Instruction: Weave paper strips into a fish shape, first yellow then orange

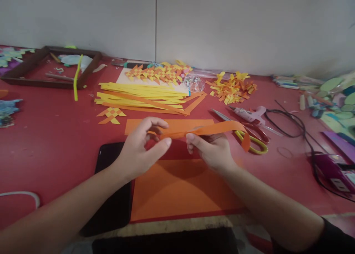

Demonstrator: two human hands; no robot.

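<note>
An orange paper strip (pixel 222 127) stretches between my hands above the table, its right end curling downward. My right hand (pixel 215 150) pinches it between thumb and fingers. Around the strip's left end, my left hand (pixel 140 145) is open, thumb and index finger apart; whether its rear fingers touch the paper is hard to see. Below lies a large orange paper sheet (pixel 180 187), and just behind the hands is a narrower orange paper piece (pixel 172 125). Scissors (pixel 255 145) with red and yellow handles lie beyond my right hand, partly covered by the strip.
A black phone-like slab (pixel 111 195) lies under my left forearm. Behind are yellow and orange strips (pixel 138 95), a woven paper piece (pixel 112 115), a pile of woven scraps (pixel 235 87) and a brown frame (pixel 41 83). A pink glue gun (pixel 249 115) with its cable is at right.
</note>
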